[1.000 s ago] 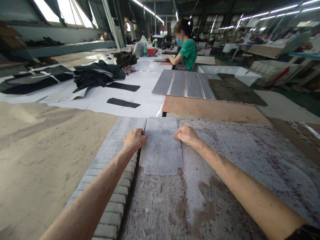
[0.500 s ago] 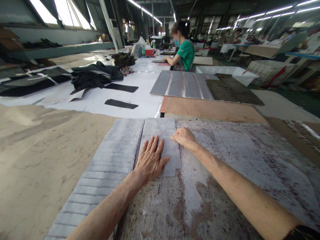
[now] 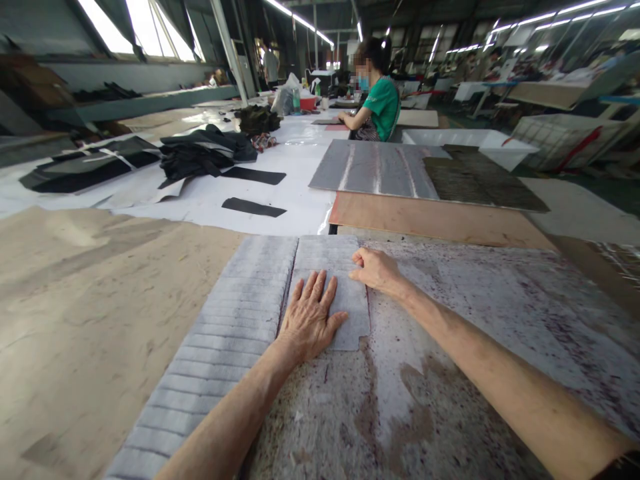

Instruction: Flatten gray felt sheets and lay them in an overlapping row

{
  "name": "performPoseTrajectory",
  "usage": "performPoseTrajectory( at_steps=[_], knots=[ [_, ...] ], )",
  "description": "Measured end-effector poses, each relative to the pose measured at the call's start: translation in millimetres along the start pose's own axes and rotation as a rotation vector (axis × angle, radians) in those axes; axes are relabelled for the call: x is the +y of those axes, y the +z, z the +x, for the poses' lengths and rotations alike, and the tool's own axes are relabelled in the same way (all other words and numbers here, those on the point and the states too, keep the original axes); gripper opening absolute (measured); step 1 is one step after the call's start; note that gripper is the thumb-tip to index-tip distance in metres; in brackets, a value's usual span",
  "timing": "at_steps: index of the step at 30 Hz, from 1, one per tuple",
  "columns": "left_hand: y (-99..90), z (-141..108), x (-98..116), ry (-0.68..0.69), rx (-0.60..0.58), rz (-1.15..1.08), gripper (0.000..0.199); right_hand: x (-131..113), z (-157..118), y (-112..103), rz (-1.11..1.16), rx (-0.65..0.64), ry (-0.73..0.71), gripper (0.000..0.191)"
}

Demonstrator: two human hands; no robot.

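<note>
My left hand (image 3: pixel 311 317) lies flat with spread fingers on a light grey fabric piece (image 3: pixel 350 327), pressing it against the board. This piece has a small notch at its lower right corner. At its upper right edge, my right hand (image 3: pixel 376 268) is curled, thumb and forefinger tips close to each other at the fabric; whether anything is between them is too small to tell. To the left runs a long row of overlapping grey fabric strips (image 3: pixel 210 347), its right side against the piece. Both rest on a stained, speckled work board (image 3: pixel 450 320).
Brown paper (image 3: pixel 75 320) covers the table at left. Beyond, a white tabletop (image 3: pixel 300 160) carries dark cloth (image 3: pixel 205 153) and two black strips. A grey panel (image 3: pixel 370 167) and a tan board (image 3: pixel 440 220) lie ahead. A co-worker in green (image 3: pixel 383 110) sits further back.
The view has shifted slightly, so everything sits further right. My right thumb and forefinger have parted a little at the fabric's edge. My left hand stays flat on the piece.
</note>
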State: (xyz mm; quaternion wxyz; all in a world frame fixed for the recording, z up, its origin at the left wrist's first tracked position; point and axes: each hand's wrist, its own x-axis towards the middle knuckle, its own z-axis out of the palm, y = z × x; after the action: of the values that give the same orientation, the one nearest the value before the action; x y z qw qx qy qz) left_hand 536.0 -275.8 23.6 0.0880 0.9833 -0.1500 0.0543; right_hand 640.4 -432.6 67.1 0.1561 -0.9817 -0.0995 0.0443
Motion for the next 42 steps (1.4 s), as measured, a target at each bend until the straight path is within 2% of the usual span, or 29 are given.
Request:
performPoseTrajectory(
  at_steps=[6,18,30,33,36,37,39,42],
  knots=[
    [-0.8,-0.5,0.3,0.000,-0.010,-0.001,0.068,2.2,2.0,-5.0,0.012,-0.117,0.083,0.020],
    [-4.7,0.7,-1.6,-0.013,-0.046,-0.040,0.070,-2.0,-6.7,2.7,0.033,-0.092,0.219,0.020],
    [-4.4,4.7,-8.4,0.014,-0.049,-0.014,0.068,-4.0,-8.2,2.5,0.001,-0.095,0.197,0.021],
    [-4.2,3.9,-8.4,0.012,-0.040,-0.012,0.067,-6.9,-19.2,5.3,-0.061,0.058,0.096,0.023],
    [-2.4,3.6,-7.2,0.010,-0.027,-0.012,0.065,-9.5,-33.6,16.0,-0.110,0.327,-0.222,0.033],
    [-1.5,3.8,-6.7,0.008,-0.025,-0.016,0.064,-9.9,-37.9,22.1,-0.104,0.372,-0.338,0.037],
    [-0.1,4.9,-6.7,0.002,-0.029,-0.036,0.061,-9.6,-44.5,37.4,-0.083,0.353,-0.483,0.048],
    [-4.0,6.0,-12.9,-0.001,-0.070,-0.119,0.057,-7.6,-49.6,59.3,-0.108,0.243,-0.512,0.061]
  ],
)
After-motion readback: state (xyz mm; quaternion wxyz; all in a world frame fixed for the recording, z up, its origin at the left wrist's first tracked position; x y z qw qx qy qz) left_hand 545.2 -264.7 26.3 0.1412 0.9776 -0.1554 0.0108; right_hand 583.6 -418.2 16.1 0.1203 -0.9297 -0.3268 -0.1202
